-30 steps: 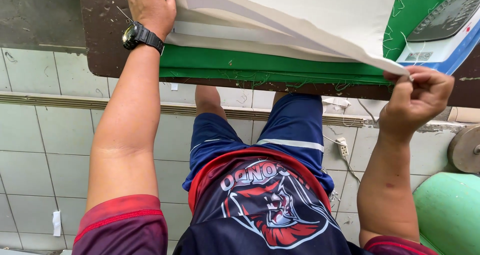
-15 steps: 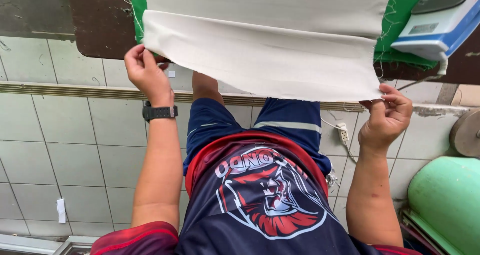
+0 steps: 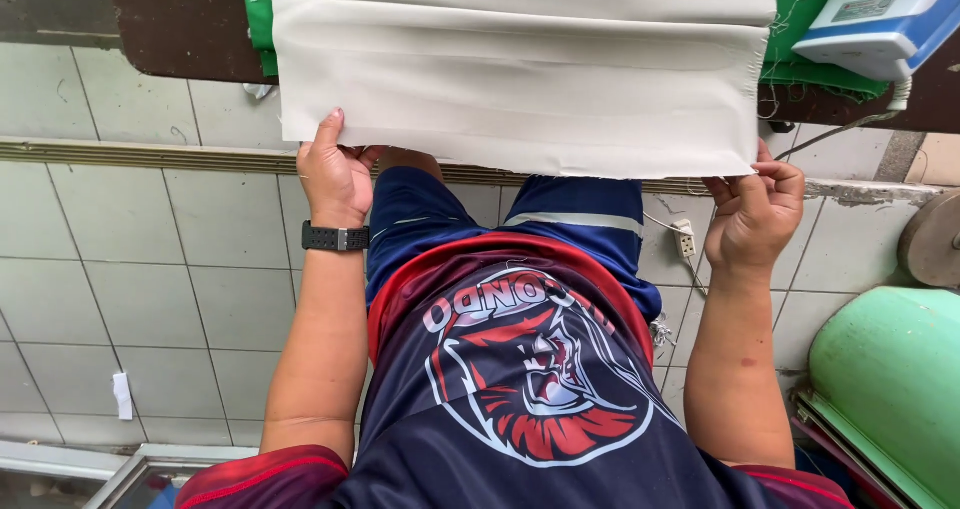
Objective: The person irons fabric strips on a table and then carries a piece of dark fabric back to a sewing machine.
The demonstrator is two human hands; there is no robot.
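The person wears a dark navy jersey (image 3: 520, 419) with red-trimmed sleeves, a red hem band and a red-and-white printed emblem, blue shorts (image 3: 560, 224) with a pale stripe, and a black wristwatch (image 3: 335, 237).

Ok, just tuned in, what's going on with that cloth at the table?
A person holds a folded piece of cream-coloured woven fabric by its two near corners. The left hand, with a black wristwatch on its wrist, pinches the left corner and the right hand pinches the right one. The fabric lies over a green cloth on a dark brown table, its near edge hanging past the table edge. A white and blue appliance sits at the table's right end.
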